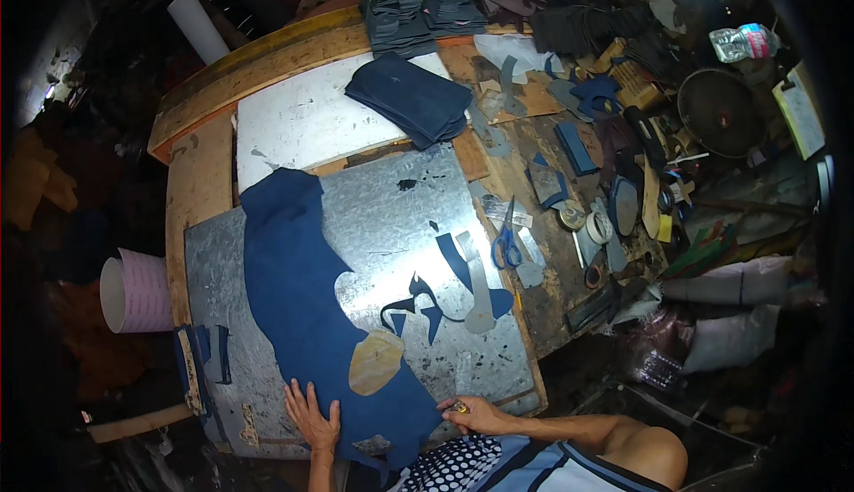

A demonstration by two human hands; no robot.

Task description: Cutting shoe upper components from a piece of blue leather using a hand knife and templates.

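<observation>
A large irregular piece of dark blue leather [289,278] lies across the metal sheet [382,216] on the table. My left hand [311,419] rests flat on its near left edge with the fingers spread. A rounded tan template [376,363] sits on the leather, up and to the right of that hand. My right hand [480,415] is closed on a small brass-coloured tool [459,407] beside the leather's near right corner. Its working end is too small to make out. To the right on the sheet are blue offcuts [431,321] and a long grey template [479,292].
Blue-handled scissors [507,250] and tape rolls [598,227] lie on the wooden bench at the right. Farther back a stack of blue pieces [411,99] rests on a white board [294,127]. A pink-and-white roll [133,292] stands off the table's left edge.
</observation>
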